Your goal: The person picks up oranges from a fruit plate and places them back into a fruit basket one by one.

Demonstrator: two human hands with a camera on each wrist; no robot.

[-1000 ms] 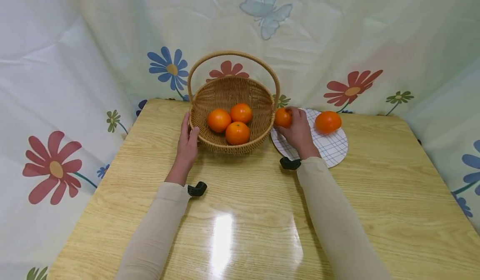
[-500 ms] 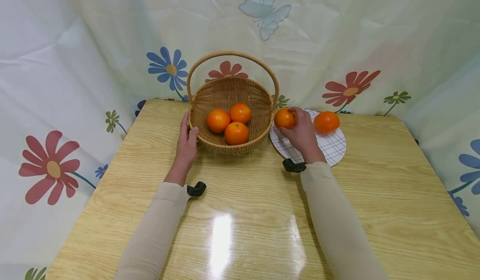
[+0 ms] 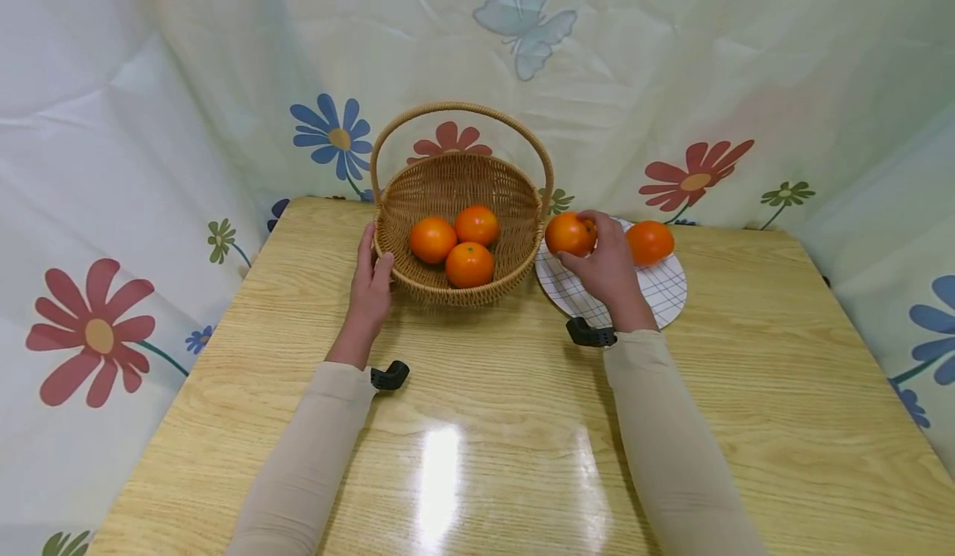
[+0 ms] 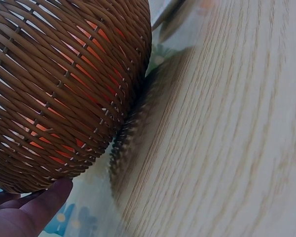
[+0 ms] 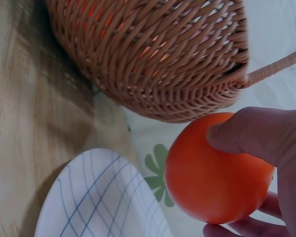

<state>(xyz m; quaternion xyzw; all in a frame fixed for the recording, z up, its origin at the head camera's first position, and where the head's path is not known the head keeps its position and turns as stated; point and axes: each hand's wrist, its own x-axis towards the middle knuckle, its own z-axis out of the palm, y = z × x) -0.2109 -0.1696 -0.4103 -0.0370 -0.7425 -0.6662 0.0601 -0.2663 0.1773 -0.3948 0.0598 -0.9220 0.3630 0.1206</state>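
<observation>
A brown wicker basket (image 3: 418, 287) with a tall arched handle stands toward the back of the table. Inside it lie three oranges (image 3: 470, 265). My left hand (image 3: 370, 287) rests against the basket's left side, fingers straight along the outside and thumb against the front. The left wrist view has that thumb (image 4: 49, 202) touching the weave. Just right of the basket, my right hand (image 3: 608, 259) holds another orange (image 5: 212, 173) between thumb and fingers. It is above a white plate (image 3: 582, 301) with blue grid lines. A further orange (image 3: 651, 243) lies on the plate's right part.
The light wooden table (image 3: 485, 390) bears all of these. Behind it and at both sides hangs a pale curtain (image 3: 642, 59) with printed flowers and a butterfly. The basket's handle (image 3: 462, 107) arches high over the oranges inside.
My right hand has shifted slightly right with the orange, which now looks larger and shows more beside the basket's rim. My left hand and the basket stay as they were.
</observation>
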